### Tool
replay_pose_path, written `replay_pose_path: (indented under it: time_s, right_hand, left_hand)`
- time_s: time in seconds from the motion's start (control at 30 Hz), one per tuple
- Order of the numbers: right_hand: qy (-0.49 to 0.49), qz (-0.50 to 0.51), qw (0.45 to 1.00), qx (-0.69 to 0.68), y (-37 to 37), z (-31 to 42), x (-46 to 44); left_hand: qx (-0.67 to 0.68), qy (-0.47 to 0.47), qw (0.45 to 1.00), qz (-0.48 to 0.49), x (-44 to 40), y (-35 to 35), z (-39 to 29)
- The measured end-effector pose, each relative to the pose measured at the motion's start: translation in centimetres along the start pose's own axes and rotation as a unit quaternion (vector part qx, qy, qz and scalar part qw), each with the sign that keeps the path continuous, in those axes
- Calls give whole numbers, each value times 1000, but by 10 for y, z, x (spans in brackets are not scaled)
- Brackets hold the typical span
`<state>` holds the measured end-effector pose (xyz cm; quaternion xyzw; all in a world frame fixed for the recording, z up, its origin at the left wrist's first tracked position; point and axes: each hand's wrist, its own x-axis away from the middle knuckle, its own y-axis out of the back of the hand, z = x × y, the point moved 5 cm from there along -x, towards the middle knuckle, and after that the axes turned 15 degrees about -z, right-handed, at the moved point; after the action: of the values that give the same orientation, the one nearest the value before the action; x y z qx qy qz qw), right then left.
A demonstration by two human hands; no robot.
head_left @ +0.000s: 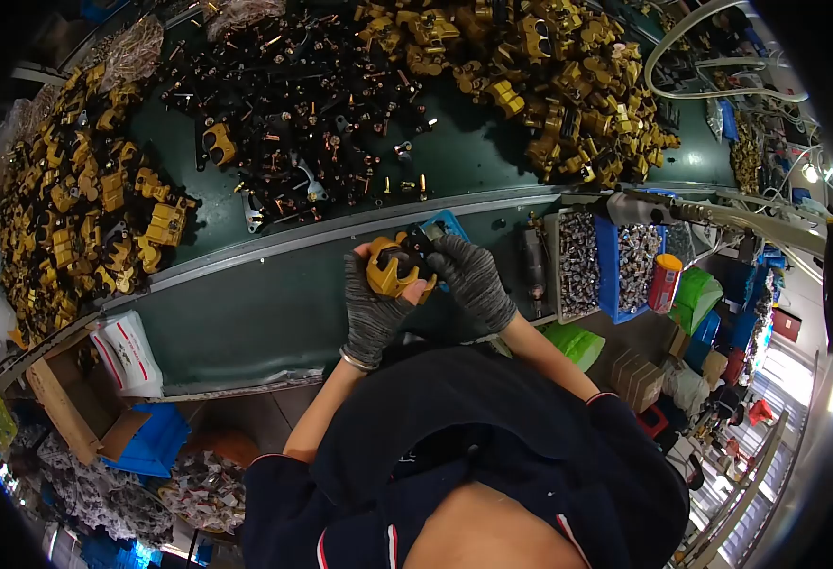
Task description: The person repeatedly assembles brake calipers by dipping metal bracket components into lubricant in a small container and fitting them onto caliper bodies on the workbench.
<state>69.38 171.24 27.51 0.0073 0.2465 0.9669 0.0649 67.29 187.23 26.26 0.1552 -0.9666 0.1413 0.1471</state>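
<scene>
My left hand (pixel 375 308), in a grey knitted glove with bare fingertips, is closed round a gold brake caliper (pixel 393 267) with dark round openings. In a matching glove, my right hand (pixel 468 275) is beside the caliper's right side, its fingers curled in. Something dark shows between those fingers and the caliper; I cannot make out what it is. Just beyond the right hand is a small blue tray (pixel 448 224), partly covered by the hand. Both hands are above the near strip of the green bench (pixel 236 327).
Gold calipers are heaped at left (pixel 65 218) and right (pixel 577 90). Between them lie black brackets with bolts (pixel 293 104). A power screwdriver (pixel 534 266) lies right of my hands, before a pale bin (pixel 578 266) and a blue bin (pixel 632 270) of small metal parts.
</scene>
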Motion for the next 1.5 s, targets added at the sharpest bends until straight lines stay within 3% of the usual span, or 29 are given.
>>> replay_pose_path:
  time_s: [0.1,0.27,0.3,0.33,0.37,0.4,0.47,0.5,0.57,0.63,0.67,0.8,0.9,0.93,0.97,1.0,1.07,1.1,1.13,1.17,1.2,1.27,1.3,1.37,1.4,1.43,1.47,1.5]
  right_hand:
    - [-23,14,999,-40,-2,2,-3]
    - [-68,40,995,-68,-34,-13,-16]
    - [-62,89,993,-49,-38,-3,-29]
    - [-50,141,988,-33,-45,3,-42]
    - [53,91,992,68,-47,1,-58]
    - [157,30,974,160,-49,-3,-76]
    - [159,102,897,400,-65,-28,-99]
    - [175,98,900,387,-75,-43,-103]
    - [246,201,795,516,-98,-87,-100]
    - [222,217,797,518,-98,-68,-104]
    - [217,225,813,491,-98,-63,-107]
    - [219,158,912,308,-77,-59,-105]
    - [109,99,969,197,-62,-63,-98]
    - [92,83,971,206,-58,-66,-96]
    - [15,59,990,124,-54,-71,-92]
    - [-58,34,997,37,-48,-76,-87]
    - [-71,-14,997,20,-35,-76,-77]
    - [-74,-52,996,3,-26,-74,-73]
    - [-78,-56,995,5,-17,-69,-68]
    - [-44,-78,995,38,-4,-59,-63]
    - [-10,-100,992,70,10,-48,-57]
    - [-32,-105,991,71,38,-38,-44]
    - [-52,-108,990,69,50,-39,-36]
    - [-70,-101,987,106,70,-53,-14]
    - [-87,-91,982,142,76,-62,-6]
    - [-93,-92,981,141,80,-66,-1]
    - [-134,-111,983,67,82,-72,9]
    - [-176,-128,976,-8,81,-75,20]
  left_hand:
    - [-18,-49,999,8,0,-1,0]
    - [69,39,996,-38,-20,31,51]
    - [62,27,996,-52,-25,40,47]
    - [148,130,977,-85,-32,49,51]
    - [235,219,940,-117,-43,59,53]
    - [234,175,945,-143,-60,77,51]
    - [287,124,929,-196,-107,126,37]
    - [307,104,915,-242,-135,154,21]
    - [333,15,927,-173,-183,210,-38]
    - [251,-138,926,-246,-235,267,-107]
    - [316,-29,933,-173,-271,305,-130]
    - [327,-127,891,-287,-341,361,-222]
    - [216,-213,871,-386,-355,325,-229]
    - [139,-249,870,-403,-346,287,-219]
    - [47,-275,877,-392,-334,238,-202]
    - [-141,-406,860,-275,-342,188,-170]
    - [-105,-284,953,-6,-304,55,-100]
    - [-104,-198,969,106,-280,-10,-63]
    - [-272,-248,921,130,-264,-63,-22]
    - [-270,-354,881,162,-242,-117,10]
    - [-371,-424,792,235,-205,-165,-6]
    - [-416,-628,590,291,-193,-235,34]
    - [-413,-627,591,294,-197,-262,46]
    - [-579,-639,419,283,-204,-305,77]
    - [-578,-639,419,286,-195,-321,64]
    - [-659,-569,378,316,-193,-333,61]
    - [-730,-489,330,344,-190,-336,65]
    - [-739,-480,336,332,-191,-343,70]
